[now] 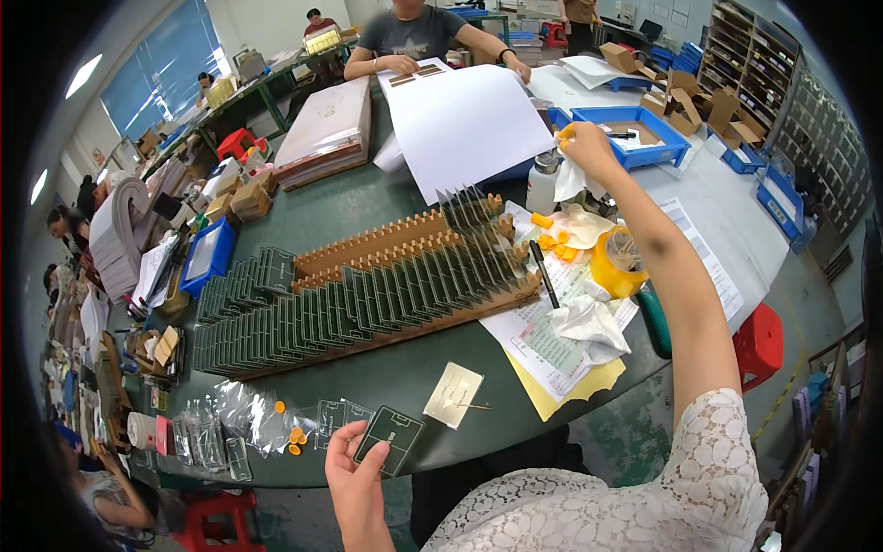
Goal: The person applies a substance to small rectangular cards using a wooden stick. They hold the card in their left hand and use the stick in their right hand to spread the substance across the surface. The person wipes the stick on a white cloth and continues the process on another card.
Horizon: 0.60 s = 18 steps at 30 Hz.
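Observation:
In my left hand [357, 478], near the table's front edge, a thin dark green plate [390, 440] with pale lines is pinched between thumb and fingers. My right hand [587, 152] is stretched far out to the right. Its fingertips wear yellow-orange finger cots and grip a white cloth [572, 180] at the top of a grey-white bottle [543, 182]. A long wooden rack [386, 343] with pegs holds many similar green plates [276, 336] standing in slanted rows. A small cream card [453, 396] with a thin stick on it lies by my left hand.
Right of the rack lie a black marker [544, 274], a yellow tape roll [618, 262], a crumpled white cloth [590, 327] and printed sheets [543, 354]. Clear plastic bags [253, 419] and orange finger cots [296, 438] lie front left. Across the table, a person handles a large white sheet [474, 120].

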{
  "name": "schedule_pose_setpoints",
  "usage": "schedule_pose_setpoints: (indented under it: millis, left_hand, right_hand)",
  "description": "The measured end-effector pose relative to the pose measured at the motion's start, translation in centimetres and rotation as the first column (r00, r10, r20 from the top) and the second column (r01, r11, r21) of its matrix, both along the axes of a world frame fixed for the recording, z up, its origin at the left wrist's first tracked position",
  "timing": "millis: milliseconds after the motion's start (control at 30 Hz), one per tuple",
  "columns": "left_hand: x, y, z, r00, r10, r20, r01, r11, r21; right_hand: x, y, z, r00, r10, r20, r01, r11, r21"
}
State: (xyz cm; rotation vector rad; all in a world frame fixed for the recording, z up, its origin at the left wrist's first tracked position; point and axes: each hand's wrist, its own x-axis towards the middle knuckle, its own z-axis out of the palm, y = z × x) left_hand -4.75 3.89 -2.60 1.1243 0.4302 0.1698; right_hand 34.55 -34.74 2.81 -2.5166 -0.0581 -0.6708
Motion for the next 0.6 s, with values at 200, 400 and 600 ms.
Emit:
schedule_pose_setpoints:
  millis: [200,400,600]
  left_hand:
    - [-0.3,0.4,-0.2,1.0,0.005,-0.001,-0.005,1.0,0.003]
    - [-0.5,0.2,0.1,1.0,0.003,-0.011,-0.003,1.0,-0.009]
    - [-0.6,0.5,-0.1,1.0,-0.013,0.005,0.013,1.0,-0.007]
  right_hand:
    - [-0.5,0.1,2.1,0.996,0.026,0.085,-0.022,0.999,-0.044]
    - [-1.6,-1.7,7.6,0.98,0.079,0.182,-0.064,0.994,-0.085]
    - [-4.4,-2.6,12.3,0.973,0.018,0.231,0.004,0.996,-0.093]
